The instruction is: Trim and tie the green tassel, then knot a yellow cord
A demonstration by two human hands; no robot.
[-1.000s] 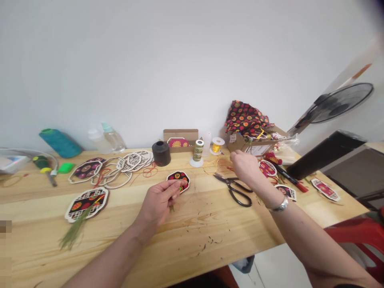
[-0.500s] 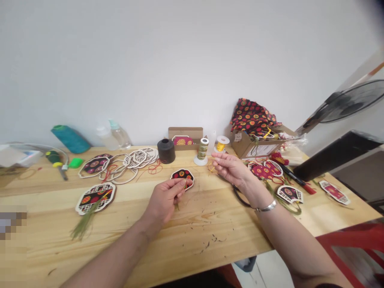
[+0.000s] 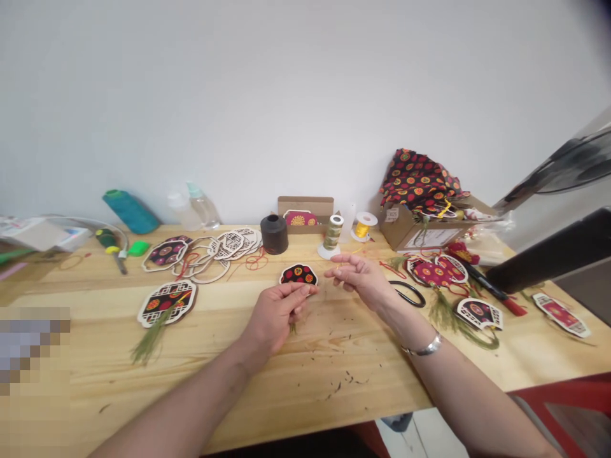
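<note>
My left hand (image 3: 277, 315) pinches the lower edge of a small ornament (image 3: 298, 275) covered in black fabric with red and yellow dots, with a green tassel strand under the fingers. My right hand (image 3: 360, 281) is just right of the ornament, fingers curled in a pinch on a thin yellow thread that I can barely make out. Both hands hover low over the wooden table (image 3: 305, 369).
Black scissors (image 3: 409, 294) lie right of my right hand. Thread spools (image 3: 333, 233), a black spool (image 3: 273, 234), a cardboard box with patterned fabric (image 3: 420, 210), finished ornaments (image 3: 167, 300) and wooden frames (image 3: 224, 248) crowd the far half. A fan (image 3: 568, 166) stands at right.
My right hand came back from the far right by the box and scissors to a spot beside the ornament. The left hand kept its hold. The view shifted left.
</note>
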